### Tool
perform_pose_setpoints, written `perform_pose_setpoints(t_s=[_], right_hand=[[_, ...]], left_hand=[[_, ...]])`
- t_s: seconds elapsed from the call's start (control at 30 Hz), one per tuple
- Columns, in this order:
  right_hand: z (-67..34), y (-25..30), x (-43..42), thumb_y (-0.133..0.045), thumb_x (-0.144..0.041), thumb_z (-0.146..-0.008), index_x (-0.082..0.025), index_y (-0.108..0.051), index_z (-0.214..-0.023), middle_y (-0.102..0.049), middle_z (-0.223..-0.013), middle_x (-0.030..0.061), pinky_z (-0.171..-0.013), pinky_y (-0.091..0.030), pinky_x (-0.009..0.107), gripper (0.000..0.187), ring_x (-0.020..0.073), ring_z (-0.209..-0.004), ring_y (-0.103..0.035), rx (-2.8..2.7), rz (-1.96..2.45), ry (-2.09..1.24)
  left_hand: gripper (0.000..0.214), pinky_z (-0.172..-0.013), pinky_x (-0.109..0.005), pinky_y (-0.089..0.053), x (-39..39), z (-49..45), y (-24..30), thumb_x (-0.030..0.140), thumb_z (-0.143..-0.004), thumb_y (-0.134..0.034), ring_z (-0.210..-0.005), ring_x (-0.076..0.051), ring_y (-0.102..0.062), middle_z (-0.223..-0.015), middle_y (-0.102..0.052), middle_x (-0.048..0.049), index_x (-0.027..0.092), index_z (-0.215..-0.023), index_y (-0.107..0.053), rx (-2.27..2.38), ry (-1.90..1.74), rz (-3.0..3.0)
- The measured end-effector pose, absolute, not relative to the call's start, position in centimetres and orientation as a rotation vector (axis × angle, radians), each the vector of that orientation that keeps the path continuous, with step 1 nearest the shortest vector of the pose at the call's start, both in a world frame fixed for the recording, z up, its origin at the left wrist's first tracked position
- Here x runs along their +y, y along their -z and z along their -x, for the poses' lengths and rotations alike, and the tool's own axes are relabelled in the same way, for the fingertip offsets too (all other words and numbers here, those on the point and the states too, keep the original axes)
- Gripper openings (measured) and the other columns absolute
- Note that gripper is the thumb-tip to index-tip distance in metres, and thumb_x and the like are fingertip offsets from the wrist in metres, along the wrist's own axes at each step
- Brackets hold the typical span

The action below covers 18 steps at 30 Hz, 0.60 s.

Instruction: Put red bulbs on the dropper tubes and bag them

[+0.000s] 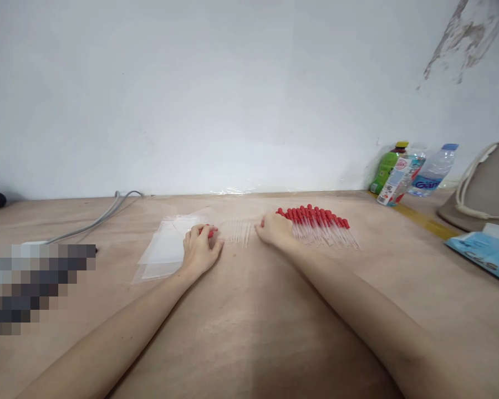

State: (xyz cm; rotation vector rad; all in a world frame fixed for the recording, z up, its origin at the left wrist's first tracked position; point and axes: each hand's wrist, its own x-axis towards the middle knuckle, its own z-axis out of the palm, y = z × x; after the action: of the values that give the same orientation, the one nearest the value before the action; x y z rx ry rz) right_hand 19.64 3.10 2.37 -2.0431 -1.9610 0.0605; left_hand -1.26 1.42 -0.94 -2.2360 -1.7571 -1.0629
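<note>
Bench (249, 332) of pale wood ran to the wall. Near its far edge lay a heap of red-capped glass droppers (320, 227), with a stack of clear bags (166, 249) to its left. The right hand (274, 230) rested curled at the heap's left end; its grip could not be told. The left hand (199, 252) was closed on red caps (211, 231) over the bags. Between the hands lay loose droppers (239, 231); a careless sweep might roll or snap that thin glass.
</note>
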Motion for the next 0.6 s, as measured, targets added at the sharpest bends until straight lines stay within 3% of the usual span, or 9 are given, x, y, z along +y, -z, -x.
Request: perform_pose_setpoints(t_s=[0.27,0.6], right_hand=[[-16.7,-2.2,3.9,-0.052,-0.032,-0.07,-0.014,-0.062,-0.094,-0.062,-0.097,0.0154,-0.065,-0.044,0.032,0.032,0.0256,-0.087,-0.059,-2.004,2.061,-0.189],[-17.0,-1.8,2.6,-0.045,-0.022,-0.074,-0.011,-0.062,-0.089,-0.063,-0.091,0.0163,-0.064,-0.042,0.031,0.025,0.0246,-0.084,-0.059,-2.08,2.009,-0.056]], left_hand=[[0.023,-0.078,-0.03,-0.048,1.5,1.3,1.0,0.022,-0.074,-0.051,-0.083,-0.014,-0.055,-0.101,-0.044,-0.0054,0.018,-0.097,-0.052,-1.628,1.381,2.45],[0.022,-0.087,-0.039,-0.037,1.6,1.5,0.3,0.026,-0.075,-0.053,-0.099,-0.024,-0.045,-0.102,-0.05,-0.0063,0.024,-0.095,-0.061,-1.399,0.963,2.397]])
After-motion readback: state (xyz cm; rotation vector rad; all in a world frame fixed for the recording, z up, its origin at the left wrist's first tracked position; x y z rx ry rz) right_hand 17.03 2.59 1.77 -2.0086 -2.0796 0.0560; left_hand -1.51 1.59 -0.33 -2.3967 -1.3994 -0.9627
